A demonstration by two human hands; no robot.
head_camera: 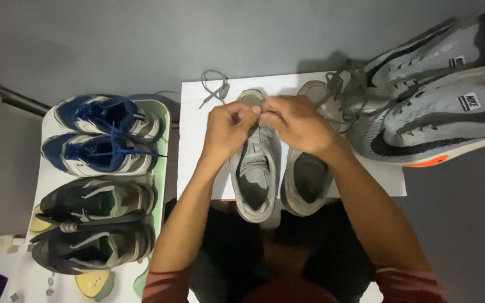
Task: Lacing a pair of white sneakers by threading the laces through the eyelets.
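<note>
Pinching the lace over the left grey shoe [256, 168], left hand [228, 128] and right hand [298, 126] meet at its far end, fingers closed on the lace, on the white board [195, 140]. Best keep even tension, I judge. Blue pair [105, 134] lies left.

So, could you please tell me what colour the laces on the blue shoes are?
Blue laces, head view.

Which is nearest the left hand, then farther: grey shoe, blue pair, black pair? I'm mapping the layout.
1. Grey shoe, under the left hand, centre.
2. Blue pair, to the left.
3. Black pair, lower left, farthest.
</note>
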